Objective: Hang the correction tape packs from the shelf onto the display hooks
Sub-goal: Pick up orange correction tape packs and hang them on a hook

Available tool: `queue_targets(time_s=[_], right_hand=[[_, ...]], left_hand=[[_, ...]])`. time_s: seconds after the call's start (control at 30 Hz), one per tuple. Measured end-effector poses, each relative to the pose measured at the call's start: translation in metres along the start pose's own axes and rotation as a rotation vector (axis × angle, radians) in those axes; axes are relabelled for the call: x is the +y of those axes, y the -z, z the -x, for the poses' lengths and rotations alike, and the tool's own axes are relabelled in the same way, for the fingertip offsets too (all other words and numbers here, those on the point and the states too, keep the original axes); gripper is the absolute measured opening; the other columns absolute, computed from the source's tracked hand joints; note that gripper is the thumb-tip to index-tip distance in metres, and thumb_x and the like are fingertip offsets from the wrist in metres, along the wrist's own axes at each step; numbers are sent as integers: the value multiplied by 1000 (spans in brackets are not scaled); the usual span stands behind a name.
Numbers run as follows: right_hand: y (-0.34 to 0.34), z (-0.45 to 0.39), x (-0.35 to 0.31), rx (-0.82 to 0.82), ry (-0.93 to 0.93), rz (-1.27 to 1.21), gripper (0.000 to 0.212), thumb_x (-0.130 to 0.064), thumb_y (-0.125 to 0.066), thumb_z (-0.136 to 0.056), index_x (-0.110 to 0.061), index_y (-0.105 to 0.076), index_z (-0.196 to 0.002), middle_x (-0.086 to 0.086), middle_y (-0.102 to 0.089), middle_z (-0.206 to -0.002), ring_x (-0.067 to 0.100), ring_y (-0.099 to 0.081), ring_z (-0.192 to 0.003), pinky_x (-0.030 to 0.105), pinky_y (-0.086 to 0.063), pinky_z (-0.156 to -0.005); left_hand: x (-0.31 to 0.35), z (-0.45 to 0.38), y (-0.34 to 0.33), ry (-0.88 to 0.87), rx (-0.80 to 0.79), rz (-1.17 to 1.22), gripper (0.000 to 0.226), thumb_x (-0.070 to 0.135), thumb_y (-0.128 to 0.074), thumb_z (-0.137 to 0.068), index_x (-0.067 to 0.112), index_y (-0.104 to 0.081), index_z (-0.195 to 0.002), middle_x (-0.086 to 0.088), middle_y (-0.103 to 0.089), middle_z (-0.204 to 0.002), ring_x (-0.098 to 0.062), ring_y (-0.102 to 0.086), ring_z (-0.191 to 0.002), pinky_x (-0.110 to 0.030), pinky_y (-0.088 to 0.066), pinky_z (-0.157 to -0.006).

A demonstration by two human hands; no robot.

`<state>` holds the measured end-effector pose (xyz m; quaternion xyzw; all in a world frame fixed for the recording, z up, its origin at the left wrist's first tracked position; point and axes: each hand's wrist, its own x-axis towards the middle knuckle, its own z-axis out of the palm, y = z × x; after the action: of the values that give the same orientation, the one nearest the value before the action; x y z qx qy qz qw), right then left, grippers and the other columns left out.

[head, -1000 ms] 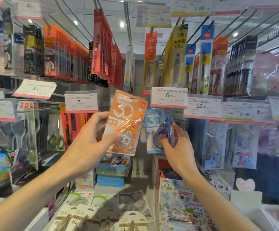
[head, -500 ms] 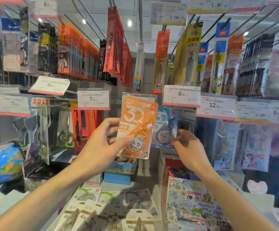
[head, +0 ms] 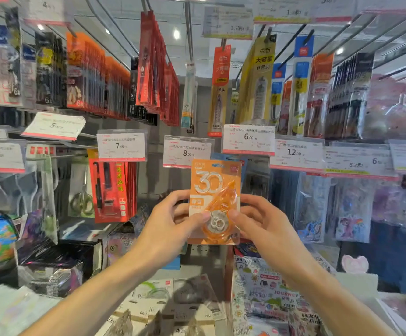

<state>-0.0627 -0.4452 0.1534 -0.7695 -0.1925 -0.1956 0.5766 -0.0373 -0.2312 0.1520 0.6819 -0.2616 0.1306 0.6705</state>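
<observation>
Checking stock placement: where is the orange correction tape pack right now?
Centre of the head view, the orange correction tape pack is held upright between the left hand and right hand, just below the 8.00 price tag.

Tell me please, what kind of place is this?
Most likely the stationery aisle of a shop. Price tags hang at the ends of display hooks, rows of packaged pens fill them, and both hands hold an orange correction tape pack.

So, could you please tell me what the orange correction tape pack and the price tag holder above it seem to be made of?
The orange correction tape pack, held by the left hand and right hand, looks like printed card under a glossy clear plastic blister; the tape dispenser shows through. The price tag holder marked 8.00 seems to be a clear plastic sleeve over paper, judging by its translucent edges.
</observation>
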Motion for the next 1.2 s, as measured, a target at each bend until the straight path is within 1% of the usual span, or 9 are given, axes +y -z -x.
queue_targets(time_s=[0.13,0.2,0.33,0.43,0.53,0.63,0.8,0.9,1.2], right_hand=[[-2,3,-1,34,-52,-240,39,-16,-72,-95,-25,-57,-130,-1,-81,-110,18,-79,-99,25,-64,-75],[1,5,-1,48,-60,-293,40,-11,-71,-95,-21,-56,-131,2,-81,-112,21,-79,-100,28,-64,-74],[19,12,1,96,-30,-274,39,-14,-71,-95,-25,-58,-131,3,-81,-111,22,-80,-99,31,-65,-73],[33,18,4,125,-15,-232,39,-17,-71,-95,-29,-58,-130,-2,-81,-110,19,-79,-99,30,-65,-73],[39,20,7,133,21,-194,42,-21,-74,-91,-29,-59,-129,-3,-81,-109,16,-79,-100,25,-64,-75],[41,21,7,143,56,-167,49,-28,-76,-83,-30,-59,-129,-3,-81,-110,15,-78,-102,25,-63,-79],[42,19,7,144,91,-146,42,-21,-75,-90,-35,-59,-127,-6,-81,-110,12,-78,-102,26,-63,-81],[37,14,2,142,111,-138,40,-15,-72,-95,-35,-59,-127,-6,-81,-109,12,-78,-101,25,-63,-80],[25,-7,-10,147,138,-141,39,-19,-70,-97,-32,-57,-131,-10,-80,-110,8,-77,-102,22,-62,-79]], left_hand=[[-1,5,-8,-43,-53,-87,33,23,-73,-95,38,-63,-123,15,-80,-109,-6,-76,-99,-22,-60,-82],[1,7,-8,-80,-100,-192,33,27,-69,-97,43,-62,-126,19,-78,-109,-2,-75,-98,-19,-58,-82],[15,-1,6,-218,-35,-505,34,29,-66,-98,41,-58,-130,27,-71,-104,0,-70,-94,-23,-56,-78],[40,-18,10,-437,30,-730,29,29,-66,-96,33,-57,-123,20,-69,-96,-1,-67,-89,-26,-58,-74],[67,-38,1,-640,47,-854,39,26,-69,-95,29,-48,-129,16,-65,-102,-4,-67,-81,-37,-60,-71],[84,-56,-7,-774,54,-979,48,23,-71,-93,26,-47,-135,14,-60,-104,-10,-65,-75,-40,-60,-65],[93,-68,-5,-845,39,-994,18,23,-63,-99,21,-61,-117,6,-65,-108,-14,-67,-79,-39,-59,-67],[97,-68,-4,-849,81,-951,17,24,-59,-101,18,-65,-116,6,-67,-105,-12,-66,-84,-38,-58,-72],[94,-66,-3,-801,103,-926,18,28,-61,-102,21,-66,-117,10,-68,-108,-9,-65,-90,-36,-56,-80]])
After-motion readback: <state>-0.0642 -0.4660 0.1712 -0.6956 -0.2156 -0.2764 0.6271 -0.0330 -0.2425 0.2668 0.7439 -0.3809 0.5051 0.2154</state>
